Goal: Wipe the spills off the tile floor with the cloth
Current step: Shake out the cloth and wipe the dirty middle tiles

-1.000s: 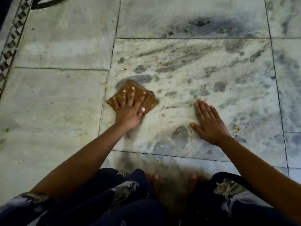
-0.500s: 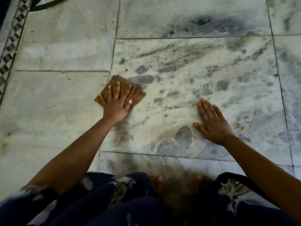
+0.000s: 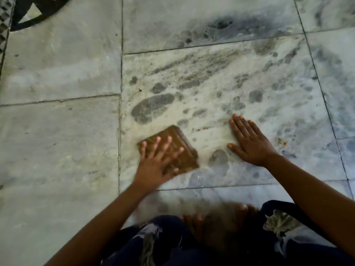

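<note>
A folded brown cloth (image 3: 178, 140) lies flat on the grey marble tile floor (image 3: 61, 143), near the lower left corner of the middle tile. My left hand (image 3: 155, 164) presses down on it with fingers spread, blurred by motion. Dark wet patches of spill (image 3: 152, 107) spread over the same tile above the cloth, with more streaks (image 3: 194, 68) toward the far edge. My right hand (image 3: 248, 143) rests flat on the tile to the right of the cloth, palm down, holding nothing.
My knees in dark patterned fabric (image 3: 163, 244) and my bare toes (image 3: 196, 217) fill the bottom. A patterned border (image 3: 4, 25) runs along the top left. Another dark stain (image 3: 221, 25) marks the far tile. A small orange speck (image 3: 282, 142) lies right of my right hand.
My left hand has slid the cloth toward me and to the right, from the tile's left seam down to its lower left area. My right hand has stayed planted.
</note>
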